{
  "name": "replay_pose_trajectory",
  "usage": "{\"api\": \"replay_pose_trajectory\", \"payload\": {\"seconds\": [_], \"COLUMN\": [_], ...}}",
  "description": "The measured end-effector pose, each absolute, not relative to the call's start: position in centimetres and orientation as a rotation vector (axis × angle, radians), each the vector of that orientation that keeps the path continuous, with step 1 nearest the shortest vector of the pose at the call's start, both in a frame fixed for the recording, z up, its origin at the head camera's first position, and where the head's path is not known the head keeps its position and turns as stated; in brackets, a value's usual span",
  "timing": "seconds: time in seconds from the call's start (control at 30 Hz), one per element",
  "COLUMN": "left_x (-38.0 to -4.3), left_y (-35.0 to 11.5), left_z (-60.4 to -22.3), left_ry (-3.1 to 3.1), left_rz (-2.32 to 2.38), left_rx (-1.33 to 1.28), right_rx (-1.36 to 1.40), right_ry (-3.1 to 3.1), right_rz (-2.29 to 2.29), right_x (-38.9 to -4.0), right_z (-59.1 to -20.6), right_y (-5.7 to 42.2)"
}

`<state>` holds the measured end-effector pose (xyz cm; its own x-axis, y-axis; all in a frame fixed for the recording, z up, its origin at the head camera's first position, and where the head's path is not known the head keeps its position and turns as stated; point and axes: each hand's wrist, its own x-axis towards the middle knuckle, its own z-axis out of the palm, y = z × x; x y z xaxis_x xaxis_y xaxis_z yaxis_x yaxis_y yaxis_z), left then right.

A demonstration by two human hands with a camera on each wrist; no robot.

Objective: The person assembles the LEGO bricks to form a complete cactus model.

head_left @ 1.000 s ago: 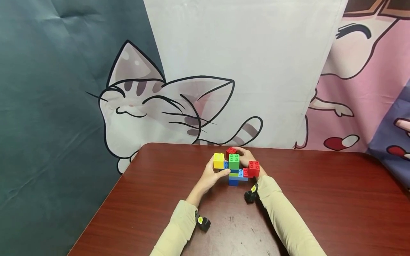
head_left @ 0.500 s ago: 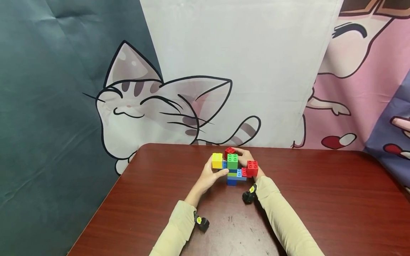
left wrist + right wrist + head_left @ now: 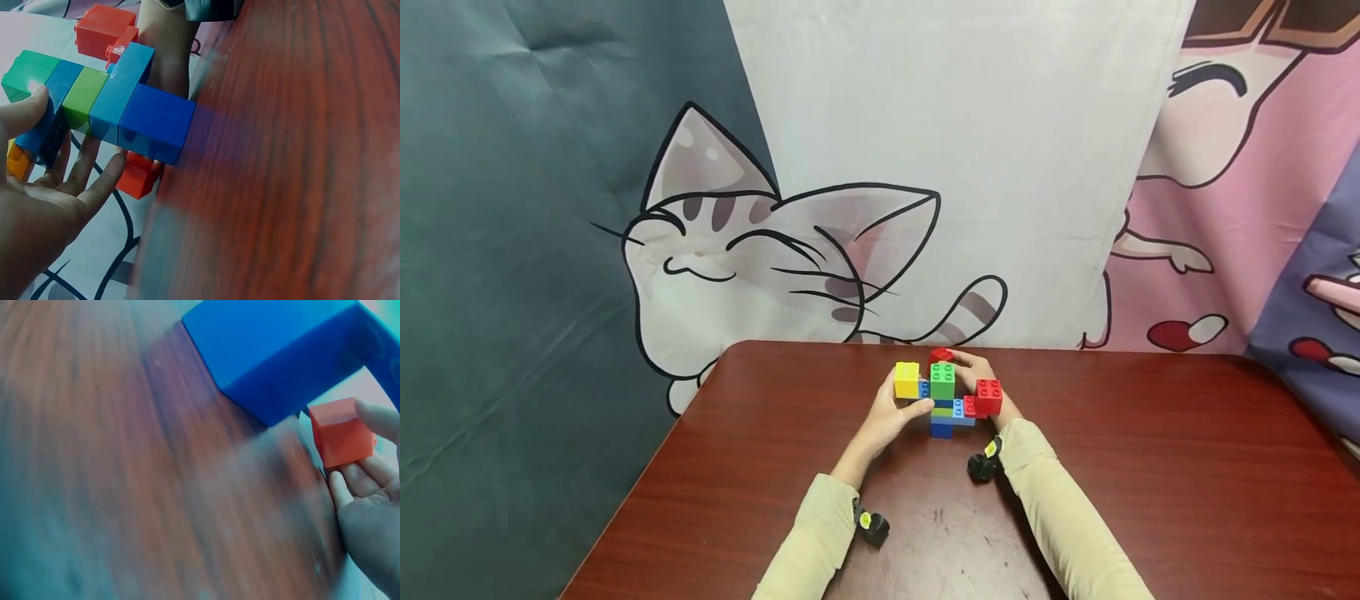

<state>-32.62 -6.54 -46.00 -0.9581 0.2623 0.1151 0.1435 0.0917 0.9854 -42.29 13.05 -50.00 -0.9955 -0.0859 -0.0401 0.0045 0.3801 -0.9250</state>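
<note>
A model of toy building bricks stands on the table, with a dark blue brick (image 3: 156,122) at its base. Above it are a light blue brick, a lime brick (image 3: 85,99) and a green brick (image 3: 942,380) on top. A yellow brick (image 3: 906,380) sticks out left, a red brick (image 3: 988,397) right. My left hand (image 3: 883,418) grips the model from the left, thumb across its front and fingers behind. Behind the model, my right hand (image 3: 369,512) pinches a separate-looking red brick (image 3: 342,432) between thumb and fingers. In the head view the model partly hides that hand.
The brown wooden table (image 3: 760,425) spreads around the model, its far edge just behind the hands. A printed cloth backdrop with a cartoon cat (image 3: 700,250) hangs beyond it. Small black wrist cameras are strapped to both wrists, over light sleeves (image 3: 812,533).
The red brick in my right hand has shifted slightly right behind the green brick and tilts differently. My left hand keeps its grip on the model. The head view has moved slightly.
</note>
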Motion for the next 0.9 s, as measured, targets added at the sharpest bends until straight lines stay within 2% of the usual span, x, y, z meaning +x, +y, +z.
{"api": "replay_pose_trajectory", "payload": {"seconds": [0.27, 0.47, 0.7, 0.9], "left_x": [-31.2, -30.7, -30.6, -32.2], "left_y": [-6.7, -6.6, -6.6, -6.6], "left_z": [-43.7, -43.2, -43.4, -45.2], "left_ry": [2.230, 2.230, 2.243, 2.245], "left_rz": [2.005, 2.018, 1.999, 2.012], "left_rx": [0.430, 0.416, 0.407, 0.413], "right_rx": [0.003, -0.181, -0.038, -0.033], "right_ry": [2.396, 2.059, 1.926, 1.867], "right_rz": [-1.848, -2.060, -2.042, -2.029], "right_x": [-42.1, -42.6, -38.7, -37.9], "right_z": [-49.9, -51.2, -47.1, -45.7], "right_y": [13.7, 15.7, 15.4, 15.9]}}
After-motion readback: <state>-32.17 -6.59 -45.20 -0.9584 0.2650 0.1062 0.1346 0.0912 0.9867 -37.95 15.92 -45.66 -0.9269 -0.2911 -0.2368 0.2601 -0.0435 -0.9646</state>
